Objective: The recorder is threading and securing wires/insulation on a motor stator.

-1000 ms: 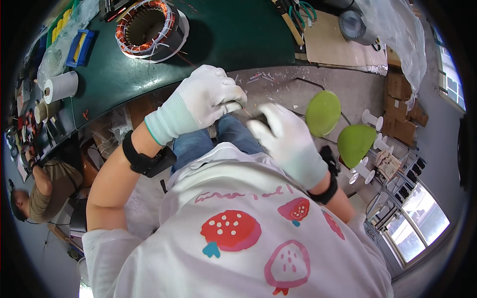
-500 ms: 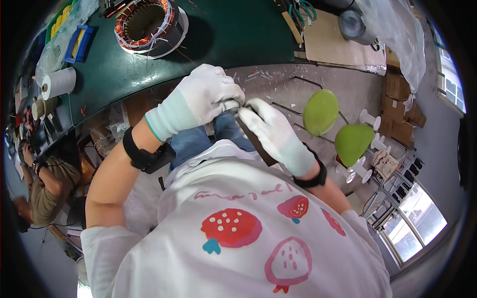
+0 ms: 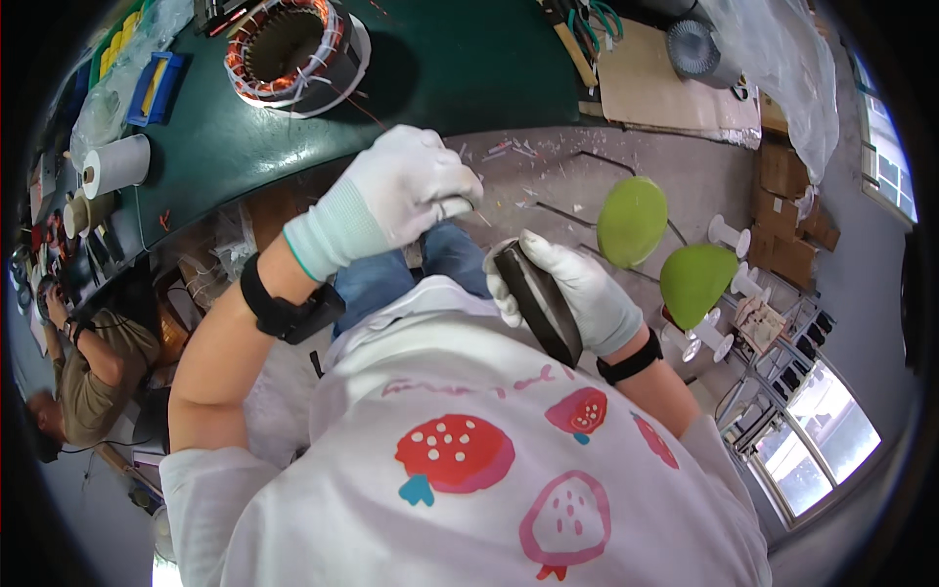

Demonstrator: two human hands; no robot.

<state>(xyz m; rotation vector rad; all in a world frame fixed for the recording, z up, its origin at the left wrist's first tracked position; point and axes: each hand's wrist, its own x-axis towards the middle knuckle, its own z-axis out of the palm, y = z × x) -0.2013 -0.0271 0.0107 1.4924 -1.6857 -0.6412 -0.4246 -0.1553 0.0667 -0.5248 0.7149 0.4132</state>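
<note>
Your left hand (image 3: 416, 186), white-gloved: fingers curled tight, apparently pinching thin copper-coloured wire (image 3: 370, 114) leading from dark ring-shaped stator with orange-copper windings (image 3: 318, 68) on dark green worktop (image 3: 469, 68). Snug pinch likely steadies loose lead. Your right hand (image 3: 585, 298), white-gloved: fingers wrapped round long dark block with greyish face (image 3: 538, 305), tilted above white printed shirt (image 3: 469, 509), apart from left hand, probably leaving wire unobstructed. Stator's weight presumably anchors wire's far end.

The white-gloved right hand (image 3: 579, 292) has drawn back from the fingertips of the white-gloved left hand (image 3: 411, 191), farther from the green worktop (image 3: 469, 59)'s front edge. It has also turned, so the long, dark, flat-sided object (image 3: 535, 305) it grips shows its end and broad face.
</note>
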